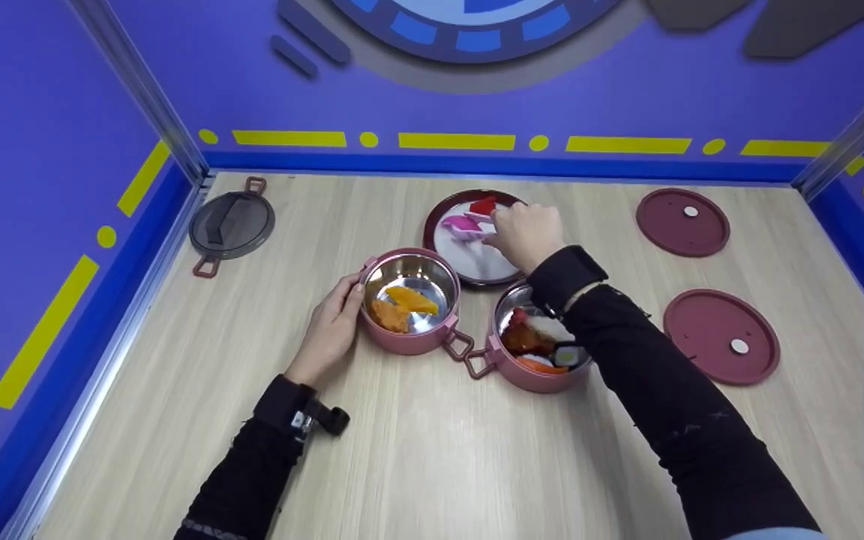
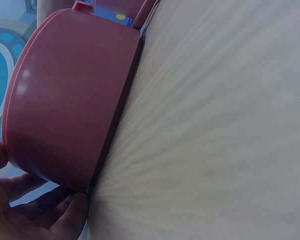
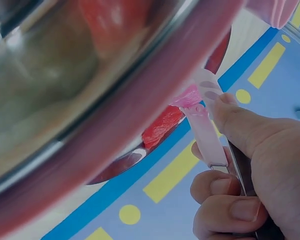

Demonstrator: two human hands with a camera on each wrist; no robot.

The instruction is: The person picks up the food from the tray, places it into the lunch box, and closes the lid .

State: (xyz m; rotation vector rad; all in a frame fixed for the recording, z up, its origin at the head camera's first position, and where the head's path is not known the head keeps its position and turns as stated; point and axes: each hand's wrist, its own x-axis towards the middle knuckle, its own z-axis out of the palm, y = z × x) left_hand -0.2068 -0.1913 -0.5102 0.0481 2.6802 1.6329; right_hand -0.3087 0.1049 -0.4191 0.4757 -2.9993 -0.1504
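Observation:
My left hand point(image 1: 331, 326) holds the side of a pink pot point(image 1: 409, 343), thumb near the rim and fingers low on its wall. Inside this pot lie a yellow piece point(image 1: 412, 300) and an orange piece point(image 1: 389, 316) of toy food. My right hand point(image 1: 529, 234) grips tongs point(image 3: 208, 137) with pale tips over a dark-rimmed plate point(image 1: 441, 217). At the tips is a pink food piece point(image 3: 189, 96); I cannot tell whether they pinch it. Beside it on the plate is a red piece point(image 1: 483, 206).
A second pink pot point(image 1: 533, 381) stands under my right forearm, holding several toy foods. Two dark red lids point(image 1: 664, 229) point(image 1: 709, 337) lie at the right. A dark see-through lid point(image 1: 248, 225) with two loop handles lies at the far left. Blue walls enclose the table.

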